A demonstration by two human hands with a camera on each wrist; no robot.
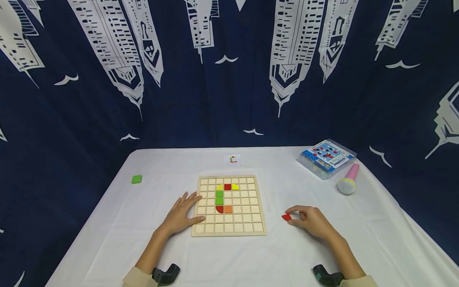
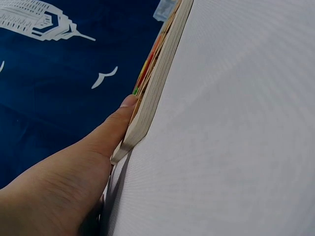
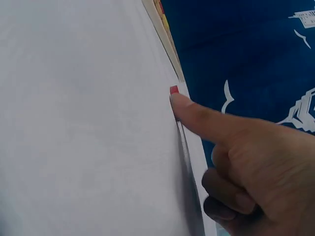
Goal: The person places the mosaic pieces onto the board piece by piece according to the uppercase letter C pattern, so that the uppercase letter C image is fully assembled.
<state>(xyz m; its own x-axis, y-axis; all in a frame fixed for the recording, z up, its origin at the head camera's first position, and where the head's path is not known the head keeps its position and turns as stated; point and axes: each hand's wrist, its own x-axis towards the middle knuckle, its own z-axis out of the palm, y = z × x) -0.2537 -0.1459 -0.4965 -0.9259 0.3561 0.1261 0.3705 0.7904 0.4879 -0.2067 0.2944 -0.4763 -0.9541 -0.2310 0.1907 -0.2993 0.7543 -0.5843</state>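
In the head view a wooden grid board (image 1: 247, 231) lies flat on the table. Coloured tiles sit in its cells: a yellow tile (image 1: 235, 186) at each end of the top row with a red square (image 1: 227, 187) between them, green squares (image 1: 219, 197) down the left, then a red rounded tile (image 1: 219, 209) and an orange square (image 1: 228, 209). My left hand (image 1: 181, 213) rests at the board's left edge, fingers spread, thumb over the rim. Right of the board, my right hand (image 1: 311, 221) pinches a red tile (image 1: 286, 217) between thumb and forefinger, close over the cloth.
A small pattern card (image 1: 233, 160) lies behind the board. At the far left is a green block (image 1: 136, 179). A clear plastic box (image 1: 327, 157) with a blue label stands at the back right, beside a pink toy microphone (image 1: 349, 180). White cloth (image 1: 229, 263) covers the table.
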